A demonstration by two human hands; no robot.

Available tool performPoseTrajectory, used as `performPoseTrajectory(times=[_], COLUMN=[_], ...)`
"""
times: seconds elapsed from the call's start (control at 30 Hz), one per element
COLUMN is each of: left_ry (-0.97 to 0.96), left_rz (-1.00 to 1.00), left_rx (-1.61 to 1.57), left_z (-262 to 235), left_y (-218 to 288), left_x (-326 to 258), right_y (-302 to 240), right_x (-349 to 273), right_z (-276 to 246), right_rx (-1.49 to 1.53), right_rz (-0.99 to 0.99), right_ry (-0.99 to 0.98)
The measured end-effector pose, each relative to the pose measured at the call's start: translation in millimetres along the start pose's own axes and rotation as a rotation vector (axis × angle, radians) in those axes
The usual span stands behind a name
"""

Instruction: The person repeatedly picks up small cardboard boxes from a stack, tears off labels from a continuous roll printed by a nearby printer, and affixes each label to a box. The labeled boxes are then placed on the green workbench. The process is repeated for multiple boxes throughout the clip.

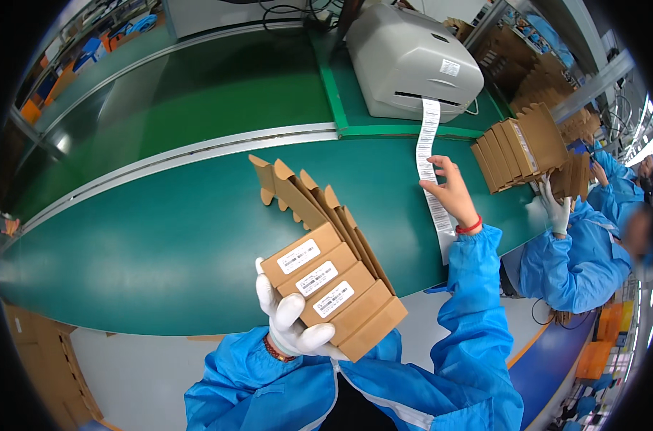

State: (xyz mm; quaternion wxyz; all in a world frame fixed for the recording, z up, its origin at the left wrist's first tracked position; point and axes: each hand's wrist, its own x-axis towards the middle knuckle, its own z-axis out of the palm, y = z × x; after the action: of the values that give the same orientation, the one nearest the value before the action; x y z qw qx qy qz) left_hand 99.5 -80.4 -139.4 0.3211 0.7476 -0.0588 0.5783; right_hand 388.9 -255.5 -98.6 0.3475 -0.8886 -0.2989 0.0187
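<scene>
My left hand (292, 320), in a white glove, grips a row of small brown cardboard boxes (362, 316) from below and the left side. Their long flaps stand up and fan out toward the far side. Three of the boxes carry white printed labels (317, 279); the nearest box shows none. My right hand (452, 188), bare with a red band at the wrist, is at a long strip of white labels (428, 136). Its thumb and forefinger are spread apart at the strip, and I see nothing held between them.
The strip comes out of a grey label printer (416, 65) at the back. A green work table (161, 237) lies under my hands. More open cardboard boxes (517, 147) stand to the right, by a co-worker's gloved hand (556, 205). A metal rail (197, 152) runs along the table's far side.
</scene>
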Motion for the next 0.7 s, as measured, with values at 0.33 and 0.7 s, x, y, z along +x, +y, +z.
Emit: performPoseTrajectory(times=[0.33,0.7], left_ry=[0.054,0.034], left_rz=[0.046,-0.014], left_rx=[-0.046,0.012], left_z=[2.3,4.5], left_y=[0.0,1.4], left_x=[-3.1,-7.6], right_y=[0.6,-40.0], right_x=[-31.2,-94.7], right_z=[-20.7,-8.2], right_rx=[0.642,0.063], right_rz=[0.216,0.032], right_ry=[-0.408,0.254])
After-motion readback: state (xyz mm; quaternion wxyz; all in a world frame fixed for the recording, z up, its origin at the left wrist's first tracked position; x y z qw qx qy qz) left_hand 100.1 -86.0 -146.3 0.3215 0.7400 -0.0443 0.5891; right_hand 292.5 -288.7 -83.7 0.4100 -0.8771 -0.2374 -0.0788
